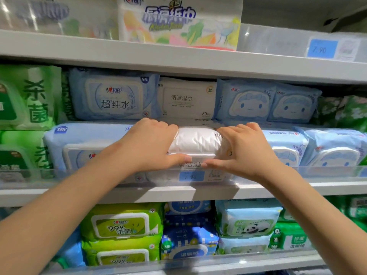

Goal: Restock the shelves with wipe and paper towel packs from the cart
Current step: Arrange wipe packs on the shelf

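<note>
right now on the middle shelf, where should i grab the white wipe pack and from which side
Take the white wipe pack by its short ends, coming from the front and above, fingers over the top and thumbs on the lid face, as the left hand and right hand do. It lies long side out, with blue packs on both sides.

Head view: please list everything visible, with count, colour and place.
white plastic wipe pack: one, white, middle shelf front
light blue plastic wipe packs: at least six, blue, middle shelf
green plastic wipe packs: several, green, middle shelf ends
lime plastic wipe packs: two, lime, lower shelf left
printed kitchen towel pack: one, multicoloured, top shelf
paper price tags: two, blue, shelf edges
left hand: one, grips white pack's left end
right hand: one, grips its right end
</note>
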